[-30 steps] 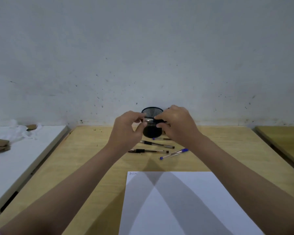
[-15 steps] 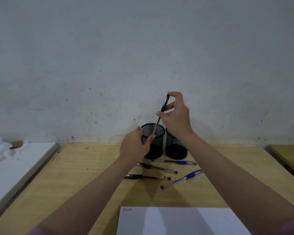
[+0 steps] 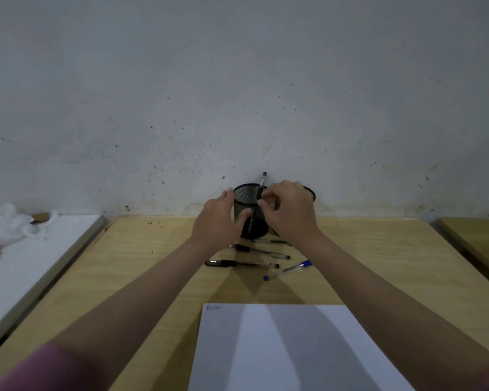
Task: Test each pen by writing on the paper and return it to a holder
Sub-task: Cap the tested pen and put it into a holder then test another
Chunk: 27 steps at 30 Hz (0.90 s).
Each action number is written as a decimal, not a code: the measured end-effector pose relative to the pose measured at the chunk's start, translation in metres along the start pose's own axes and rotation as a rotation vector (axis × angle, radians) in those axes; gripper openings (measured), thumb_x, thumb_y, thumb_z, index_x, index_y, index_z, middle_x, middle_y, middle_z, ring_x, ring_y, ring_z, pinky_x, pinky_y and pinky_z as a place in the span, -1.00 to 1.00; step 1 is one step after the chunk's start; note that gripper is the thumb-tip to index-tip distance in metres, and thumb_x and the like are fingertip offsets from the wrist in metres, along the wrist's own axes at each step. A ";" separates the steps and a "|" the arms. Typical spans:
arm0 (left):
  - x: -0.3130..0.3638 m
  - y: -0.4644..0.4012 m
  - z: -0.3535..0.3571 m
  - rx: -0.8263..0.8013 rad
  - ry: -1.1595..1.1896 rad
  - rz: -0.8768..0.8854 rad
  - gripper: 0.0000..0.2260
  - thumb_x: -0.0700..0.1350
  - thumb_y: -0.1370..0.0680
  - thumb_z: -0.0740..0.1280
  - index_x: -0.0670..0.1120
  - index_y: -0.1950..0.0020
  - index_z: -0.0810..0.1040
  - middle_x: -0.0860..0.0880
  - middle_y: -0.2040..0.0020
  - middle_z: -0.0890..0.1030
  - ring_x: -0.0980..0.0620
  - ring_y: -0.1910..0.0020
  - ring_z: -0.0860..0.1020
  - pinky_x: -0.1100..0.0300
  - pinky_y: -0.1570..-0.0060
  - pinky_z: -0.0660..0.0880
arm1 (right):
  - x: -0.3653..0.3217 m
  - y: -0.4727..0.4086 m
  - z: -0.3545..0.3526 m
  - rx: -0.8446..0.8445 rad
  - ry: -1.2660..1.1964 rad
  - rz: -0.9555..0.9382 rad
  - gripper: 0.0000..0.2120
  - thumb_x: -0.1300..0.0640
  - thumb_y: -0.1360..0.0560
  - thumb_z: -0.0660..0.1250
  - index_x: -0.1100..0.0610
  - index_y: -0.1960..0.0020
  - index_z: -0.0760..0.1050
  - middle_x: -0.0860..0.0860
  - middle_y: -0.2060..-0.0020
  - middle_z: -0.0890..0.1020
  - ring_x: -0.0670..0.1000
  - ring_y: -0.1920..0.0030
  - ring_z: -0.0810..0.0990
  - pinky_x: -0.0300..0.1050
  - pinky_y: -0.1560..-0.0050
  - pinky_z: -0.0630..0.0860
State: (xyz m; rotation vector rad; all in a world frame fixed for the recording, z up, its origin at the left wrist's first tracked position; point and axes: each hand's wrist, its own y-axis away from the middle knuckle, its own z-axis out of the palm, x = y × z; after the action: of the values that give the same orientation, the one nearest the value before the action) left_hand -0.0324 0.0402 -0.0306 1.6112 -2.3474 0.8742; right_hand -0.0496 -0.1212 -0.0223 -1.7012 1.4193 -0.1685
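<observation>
I watched the pen [image 3: 257, 204] drop into the left holder [image 3: 247, 211], right hand [image 3: 287, 211] still pinching it, left hand [image 3: 219, 221] gripping the holder: one tested

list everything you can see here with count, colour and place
mesh holders: 2, black, far edge of the table by the wall, the right one mostly hidden
pen in holder: 1, black, standing in the left holder
pens on table: 4, two black, two blue-capped, lying before the holders
paper: 1, white, near edge, small scribble at top left
table: 1, light wood
side surface: 1, white, left
left hand: holds the left holder
right hand: fingers at the standing pen
</observation>
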 end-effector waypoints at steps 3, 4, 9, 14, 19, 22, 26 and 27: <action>-0.012 0.035 -0.007 -0.005 -0.010 -0.061 -0.51 0.08 -0.56 0.18 -0.19 -0.40 0.32 -0.16 -0.37 0.43 -0.13 -0.36 0.35 0.01 -0.31 0.33 | -0.009 0.026 0.000 -0.197 -0.007 -0.015 -0.94 0.11 -0.40 0.41 0.08 0.16 0.63 -0.01 0.29 0.65 0.10 0.17 0.53 0.05 0.06 0.51; -0.016 0.050 -0.010 -0.015 -0.026 -0.075 -0.54 0.06 -0.57 0.17 -0.18 -0.38 0.35 -0.15 -0.35 0.44 -0.12 -0.35 0.37 0.02 -0.29 0.32 | -0.011 0.035 0.002 -0.270 0.002 -0.006 -0.92 0.11 -0.42 0.39 0.07 0.12 0.64 -0.01 0.25 0.66 0.09 0.13 0.52 0.03 0.03 0.50; -0.051 0.109 -0.020 -0.158 -0.166 -0.140 -0.50 0.13 -0.53 0.08 -0.11 -0.39 0.34 -0.14 -0.41 0.37 -0.14 -0.38 0.32 -0.09 -0.36 0.25 | -0.023 0.063 0.011 -0.484 0.049 -0.017 -0.79 0.13 -0.48 0.33 0.12 -0.09 0.61 0.06 0.05 0.65 0.10 -0.04 0.49 0.00 -0.02 0.46; -0.066 0.137 -0.012 -0.303 -0.247 -0.172 -0.43 0.21 -0.52 -0.03 -0.02 -0.47 0.15 -0.06 -0.54 0.06 -0.09 -0.51 0.04 -0.21 -0.43 0.03 | -0.032 0.072 0.026 -0.573 0.103 -0.011 -0.77 0.20 -0.49 0.26 0.10 -0.11 0.59 0.11 0.05 0.63 0.12 -0.05 0.48 0.01 -0.02 0.47; -0.064 0.139 -0.011 -0.245 -0.198 -0.208 -0.37 0.26 -0.47 -0.03 -0.02 -0.47 0.16 -0.06 -0.53 0.12 -0.08 -0.50 0.09 -0.17 -0.43 0.05 | -0.034 0.073 0.029 -0.542 0.189 -0.123 -0.78 0.21 -0.54 0.23 0.12 -0.11 0.59 0.08 0.03 0.61 0.10 -0.02 0.44 0.01 0.00 0.43; -0.059 0.140 -0.015 -0.076 -0.020 -0.191 -0.45 0.07 -0.51 0.27 -0.06 -0.44 0.23 -0.07 -0.43 0.34 -0.08 -0.40 0.29 0.01 -0.37 0.24 | -0.037 0.075 0.025 -0.437 0.148 -0.217 -0.81 0.24 -0.51 0.29 0.11 -0.07 0.62 0.03 0.07 0.65 0.13 0.01 0.46 0.00 0.05 0.37; -0.034 0.140 -0.020 0.181 0.144 -0.083 -0.63 -0.09 -0.48 0.38 -0.05 -0.28 0.48 -0.02 -0.15 0.58 -0.02 -0.14 0.51 0.13 -0.08 0.45 | -0.048 0.080 0.008 -0.228 0.070 -0.336 -0.90 0.24 -0.40 0.40 0.11 0.12 0.65 -0.03 0.24 0.66 0.14 0.16 0.52 -0.01 0.16 0.31; -0.027 0.139 -0.021 0.219 0.155 -0.056 -0.70 -0.13 -0.47 0.39 -0.08 -0.20 0.54 -0.03 -0.06 0.62 -0.03 -0.05 0.55 0.14 0.00 0.47 | -0.051 0.082 0.003 -0.198 0.063 -0.364 -0.90 0.22 -0.40 0.38 0.10 0.13 0.65 -0.04 0.25 0.65 0.14 0.16 0.53 -0.01 0.15 0.31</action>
State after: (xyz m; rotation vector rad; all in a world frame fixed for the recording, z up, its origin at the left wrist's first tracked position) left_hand -0.1494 0.1074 -0.0771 1.6117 -2.1541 1.2334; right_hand -0.1248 -0.0724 -0.0590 -2.1274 1.1898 -0.2915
